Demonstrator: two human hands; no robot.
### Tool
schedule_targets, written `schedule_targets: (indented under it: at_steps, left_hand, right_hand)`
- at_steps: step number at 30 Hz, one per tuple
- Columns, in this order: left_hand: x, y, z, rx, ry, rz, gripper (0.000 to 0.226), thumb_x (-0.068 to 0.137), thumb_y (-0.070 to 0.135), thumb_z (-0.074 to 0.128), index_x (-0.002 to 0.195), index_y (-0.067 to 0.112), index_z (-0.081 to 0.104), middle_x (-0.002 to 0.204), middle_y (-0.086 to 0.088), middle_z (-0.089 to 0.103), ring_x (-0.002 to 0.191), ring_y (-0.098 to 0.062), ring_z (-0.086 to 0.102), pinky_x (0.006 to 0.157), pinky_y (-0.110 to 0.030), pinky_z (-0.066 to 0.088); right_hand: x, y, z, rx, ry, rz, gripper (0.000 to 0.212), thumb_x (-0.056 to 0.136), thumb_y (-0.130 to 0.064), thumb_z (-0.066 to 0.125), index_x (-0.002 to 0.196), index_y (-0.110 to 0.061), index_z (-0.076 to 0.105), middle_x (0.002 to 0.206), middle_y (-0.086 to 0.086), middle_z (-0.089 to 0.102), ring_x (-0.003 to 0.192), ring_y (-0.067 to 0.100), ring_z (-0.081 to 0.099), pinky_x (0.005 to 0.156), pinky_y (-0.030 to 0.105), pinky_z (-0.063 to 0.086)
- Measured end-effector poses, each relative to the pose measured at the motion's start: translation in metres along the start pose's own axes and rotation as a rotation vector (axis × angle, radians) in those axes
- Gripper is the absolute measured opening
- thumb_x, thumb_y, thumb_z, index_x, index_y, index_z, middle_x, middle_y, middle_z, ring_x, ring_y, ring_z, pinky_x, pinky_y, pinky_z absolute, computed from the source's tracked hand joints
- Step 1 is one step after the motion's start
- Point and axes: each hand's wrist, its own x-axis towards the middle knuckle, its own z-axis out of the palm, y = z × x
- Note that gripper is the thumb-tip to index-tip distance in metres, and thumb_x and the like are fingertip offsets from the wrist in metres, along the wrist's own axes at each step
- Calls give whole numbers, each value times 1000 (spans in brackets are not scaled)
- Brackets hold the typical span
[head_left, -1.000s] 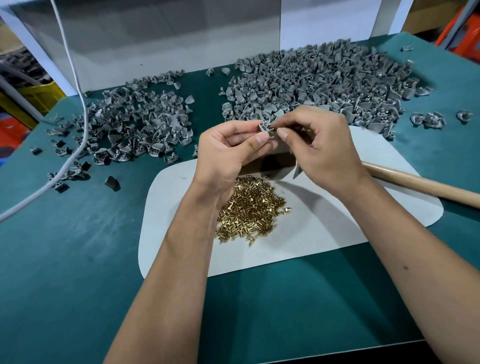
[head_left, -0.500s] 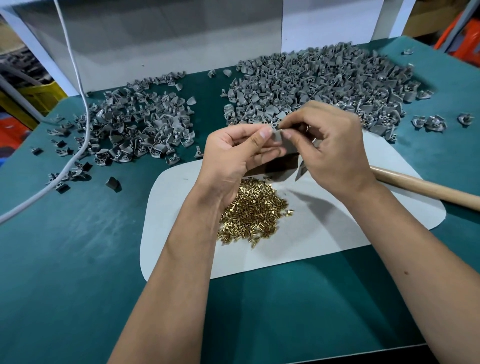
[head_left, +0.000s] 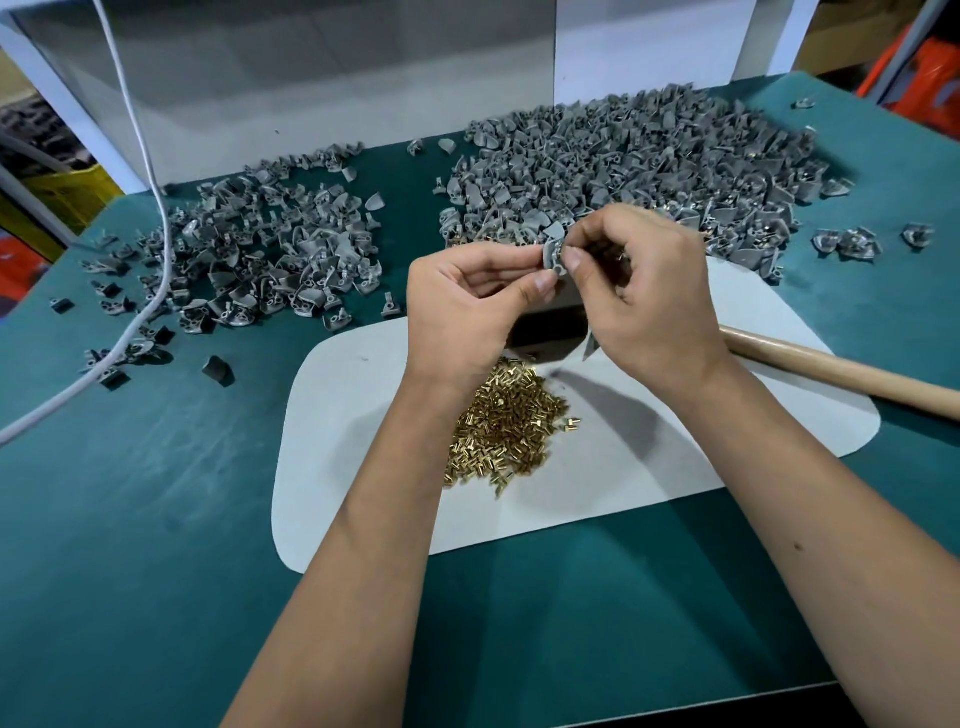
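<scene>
Grip check: L hand (head_left: 467, 296) pinches small grey plastic part (head_left: 553, 254) thumb-to-finger, mid-air over white mat (head_left: 727, 415). R hand (head_left: 639, 291) pinches its face, prob. seating an insert, too small to confirm. Heap of brass inserts (head_left: 506, 431) sits right below for fast grabs. Part matte, curved; brass shiny, tubular.

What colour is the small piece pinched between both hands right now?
The piece is plain grey; the head view shows it best.

Green table (head_left: 156, 519), grey parts (head_left: 623, 156), white mat (head_left: 675, 441), cable (head_left: 156, 291)
</scene>
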Motion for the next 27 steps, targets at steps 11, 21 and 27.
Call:
schedule_targets:
  at_steps: [11,21,27]
  left_hand:
    - [-2,1,4,335,-14,133,35,74,-5,85,102,15,77,89,0,78,84,-13,77,82,-32,63]
    - [3,-5,-6,747,20,251,24,90,14,76,113,14,78,112,1,76,111,-14,67,103,-27,50]
    - [9,-10,-17,863,-7,83,16,94,24,72,108,30,79,132,12,65,134,-18,36,101,-17,20]
  right_hand:
    - [0,-4,1,3,16,87,4,84,-9,69,82,-7,72,76,0,67,69,12,59,67,14,43]
    - [20,27,-44,-231,-444,340,17,91,-41,73,86,-25,70,75,-12,66,70,2,60,61,22,45]
    - [9,45,-56,-545,-755,448,25,87,-40,77,87,-20,62,85,5,67,79,27,59,62,33,41]
